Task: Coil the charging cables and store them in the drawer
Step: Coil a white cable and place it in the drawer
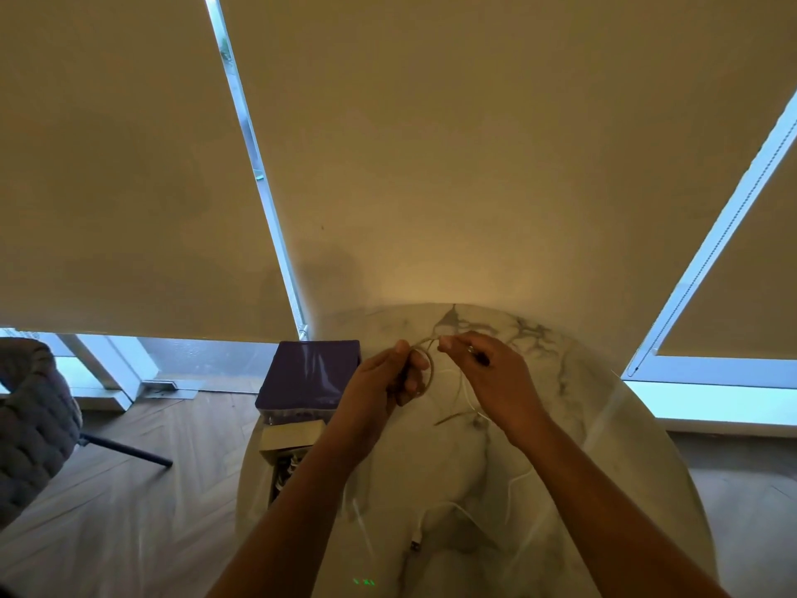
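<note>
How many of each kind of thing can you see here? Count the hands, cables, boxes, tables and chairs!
Hands: 2, the left hand and right hand, both holding the coiled cable
Cables: 2, the coiled cable and a loose white cable
Boxes: 1, purple drawer box
Tables: 1, marble table
Chairs: 1, grey chair
Total: 7

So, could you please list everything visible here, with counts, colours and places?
Charging cable: one in hand, white, partly looped, tail trailing over the table towards the person.
Table: one, white marble, round, centre.
Storage box: one, purple, at the table's left edge.
Drawer: one, pulled open below the box, contents unclear.
Chair: one, grey, far left.
Blinds: cream, lowered, behind.
Left hand: holds the loops.
Right hand: pinches the cable.
</note>
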Demonstrator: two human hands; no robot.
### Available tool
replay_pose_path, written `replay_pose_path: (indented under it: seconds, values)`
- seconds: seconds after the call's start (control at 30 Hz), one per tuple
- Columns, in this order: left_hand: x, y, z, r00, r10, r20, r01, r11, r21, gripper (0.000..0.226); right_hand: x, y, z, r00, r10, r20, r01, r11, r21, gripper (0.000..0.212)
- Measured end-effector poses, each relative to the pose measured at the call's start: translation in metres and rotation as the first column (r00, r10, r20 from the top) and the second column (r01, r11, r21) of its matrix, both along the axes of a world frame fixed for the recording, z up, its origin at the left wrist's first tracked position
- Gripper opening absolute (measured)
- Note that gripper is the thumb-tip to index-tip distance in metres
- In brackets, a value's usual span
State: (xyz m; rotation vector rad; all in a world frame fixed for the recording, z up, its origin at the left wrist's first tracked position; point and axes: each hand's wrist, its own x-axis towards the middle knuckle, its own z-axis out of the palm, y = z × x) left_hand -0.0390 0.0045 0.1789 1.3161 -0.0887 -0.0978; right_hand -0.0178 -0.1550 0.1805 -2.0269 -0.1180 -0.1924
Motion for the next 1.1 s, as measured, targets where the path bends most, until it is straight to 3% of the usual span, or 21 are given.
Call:
replay_pose_path:
  seconds: [0.17, 0.27, 0.4, 0.5, 0.83, 0.97, 1.1]
  values:
    - [0.004, -0.004, -0.001, 0.994, -0.019, -0.112, -0.009, 0.969, -0.247, 0.034, -0.009, 0.008, -0.02, 0.988, 0.094, -0.124, -0.077, 0.988, 0.137, 0.03]
    - [0.004, -0.004, 0.0, 0.98, -0.055, -0.194, -0.025, 0.921, -0.389, 0.037, -0.008, 0.01, -0.027, 0.977, 0.067, -0.201, -0.021, 0.975, 0.22, 0.029]
    - [0.005, 0.0, 0.001, 0.974, -0.02, -0.226, -0.107, 0.838, -0.535, 0.035, -0.013, 0.016, -0.041, 0.989, 0.009, -0.15, 0.023, 0.978, 0.21, 0.018]
    - [0.008, 0.005, 0.003, 0.974, 0.056, -0.221, -0.172, 0.816, -0.553, 0.034, -0.023, 0.024, -0.051, 0.995, 0.044, -0.093, -0.032, 0.991, 0.133, 0.02]
    - [0.008, 0.013, -0.019, 0.977, 0.167, -0.134, -0.198, 0.941, -0.273, 0.034, -0.032, 0.038, -0.047, 0.982, 0.163, -0.096, -0.185, 0.932, -0.311, 0.032]
    - [0.005, 0.011, -0.023, 0.964, 0.263, -0.036, -0.263, 0.965, 0.007, 0.033, -0.027, 0.04, -0.044, 0.954, 0.194, -0.228, -0.276, 0.867, -0.415, 0.033]
    - [0.011, 0.022, -0.032, 0.943, 0.319, 0.097, -0.333, 0.878, 0.345, 0.022, -0.025, 0.033, -0.047, 0.891, 0.163, -0.424, -0.38, 0.779, -0.498, 0.03]
